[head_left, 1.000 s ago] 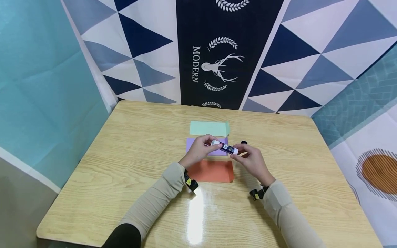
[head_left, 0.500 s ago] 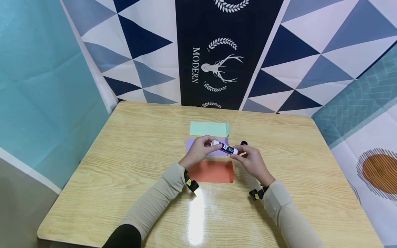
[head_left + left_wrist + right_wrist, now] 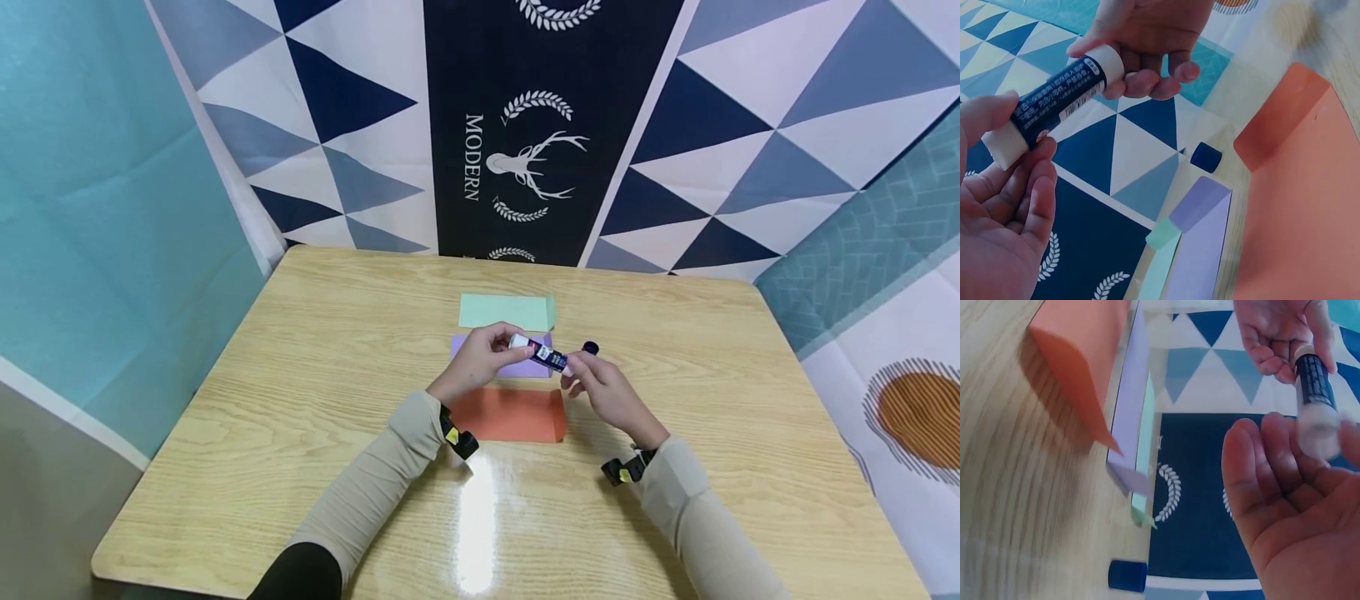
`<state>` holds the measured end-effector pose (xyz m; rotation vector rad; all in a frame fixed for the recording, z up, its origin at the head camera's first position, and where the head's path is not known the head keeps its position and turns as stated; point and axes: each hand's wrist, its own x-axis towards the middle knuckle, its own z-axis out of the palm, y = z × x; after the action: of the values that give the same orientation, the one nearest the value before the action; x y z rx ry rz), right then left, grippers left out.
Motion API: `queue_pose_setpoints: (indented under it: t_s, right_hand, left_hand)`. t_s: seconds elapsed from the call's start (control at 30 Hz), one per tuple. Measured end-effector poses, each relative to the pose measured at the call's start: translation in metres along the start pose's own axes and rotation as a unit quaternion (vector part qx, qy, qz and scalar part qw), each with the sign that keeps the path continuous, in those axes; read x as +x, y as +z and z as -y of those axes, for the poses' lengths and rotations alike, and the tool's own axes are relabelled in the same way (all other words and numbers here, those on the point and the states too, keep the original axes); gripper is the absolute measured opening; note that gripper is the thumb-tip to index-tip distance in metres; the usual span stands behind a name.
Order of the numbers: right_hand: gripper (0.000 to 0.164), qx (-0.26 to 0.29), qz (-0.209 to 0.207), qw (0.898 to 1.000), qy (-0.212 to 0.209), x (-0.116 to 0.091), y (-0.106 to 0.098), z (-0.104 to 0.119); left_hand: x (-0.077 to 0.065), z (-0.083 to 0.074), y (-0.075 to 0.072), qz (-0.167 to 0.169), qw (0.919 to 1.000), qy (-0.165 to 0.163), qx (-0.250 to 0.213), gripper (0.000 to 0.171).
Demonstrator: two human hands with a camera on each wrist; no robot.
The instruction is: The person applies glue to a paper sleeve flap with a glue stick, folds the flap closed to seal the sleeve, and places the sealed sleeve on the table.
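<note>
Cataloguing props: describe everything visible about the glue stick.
The glue stick is a plastic-looking cylinder: navy label with white print and a barcode, white ends. It looks uncapped, a navy cap sitting apart. It is held aslant in the air, overlapping the purple envelope in the head view. The left hand pinches it near one end, the right hand at the other.
</note>
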<state>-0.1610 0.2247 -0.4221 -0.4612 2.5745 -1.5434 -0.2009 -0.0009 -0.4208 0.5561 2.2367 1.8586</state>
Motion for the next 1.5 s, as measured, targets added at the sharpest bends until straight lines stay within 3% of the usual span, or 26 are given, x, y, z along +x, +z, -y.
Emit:
queue_pose_setpoints:
  t_s: [0.2,0.43,0.73,1.0,1.13,1.3,1.5]
  right_hand:
    - [0.057,0.063,0.010,0.998,0.028,0.0021,-0.0022,0.0025]
    - [0.034,0.063,-0.027,0.997,0.039,0.0037,-0.0011,0.0026]
    - [0.029,0.034,-0.067,0.997,0.028,0.0049,-0.0002,0.0024]
    - [0.032,0.047,-0.018,0.998,0.032,0.0049,-0.0016,0.0045]
    - [0.048,0.075,0.008,0.996,0.040,0.0048,-0.0015,0.0036]
    - [0.059,0.094,0.006,0.994,0.057,0.0070,-0.0010,0.0024]
    - [0.036,0.093,-0.031,0.994,0.045,0.0074,0.0003,0.0034]
  left_hand:
    - [0.0001,-0.0011,-0.0001,-0.006,1.0000,0.001,0.000,0.024]
    - [0.0007,-0.0001,0.0008,-0.037,0.9993,0.001,0.002,0.024]
    - [0.0025,0.0007,0.0009,-0.044,0.9990,0.002,0.002,0.025]
    - [0.0030,-0.0004,-0.0008,-0.030,0.9995,0.001,-0.003,0.023]
    - [0.0029,-0.0012,-0.0007,-0.017,0.9999,0.000,-0.003,0.023]
    - [0.0031,-0.0018,-0.0011,-0.022,0.9997,0.002,0.002,0.022]
    - [0.0028,-0.0005,-0.0017,-0.034,0.9994,-0.001,-0.004,0.024]
